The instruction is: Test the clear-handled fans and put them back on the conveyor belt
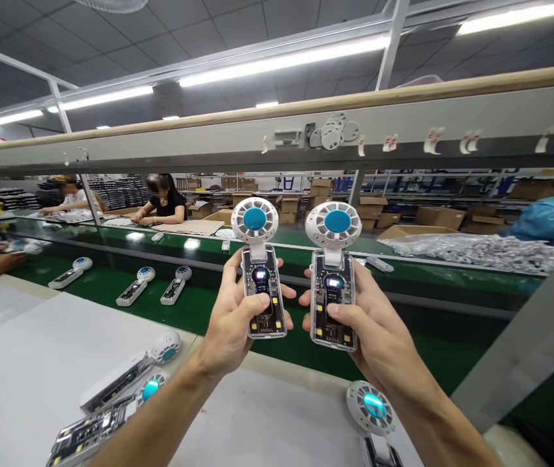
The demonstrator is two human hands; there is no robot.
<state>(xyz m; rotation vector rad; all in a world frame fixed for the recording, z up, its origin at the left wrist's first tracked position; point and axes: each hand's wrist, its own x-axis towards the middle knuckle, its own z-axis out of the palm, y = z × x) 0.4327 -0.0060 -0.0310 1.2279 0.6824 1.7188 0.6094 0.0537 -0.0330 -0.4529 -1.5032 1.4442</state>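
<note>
My left hand (pixel 231 321) grips a handheld fan (pixel 264 324) with a clear body, a dark circuit board and a round white head with a blue centre. Its thumb presses on the front of the body. A matching handheld fan (pixel 328 334) is upright in my right hand (pixel 379 321), the thumb likewise on its front. Both fans show a small lit display, and they are held side by side, apart from each other. Below my left forearm lie two more fans (pixel 96 425) on the white work surface. Another fan (pixel 372 408) lies beneath my right forearm, partly hidden.
Several fans (pixel 133 288) rest on the green conveyor belt (pixel 199 318). A co-worker's hands (pixel 2 259) are at the far left. Across the belt, people (pixel 165 201) sit beside cardboard and white parts. A metal post (pixel 520 337) slants at right; a shelf beam (pixel 184 146) crosses above.
</note>
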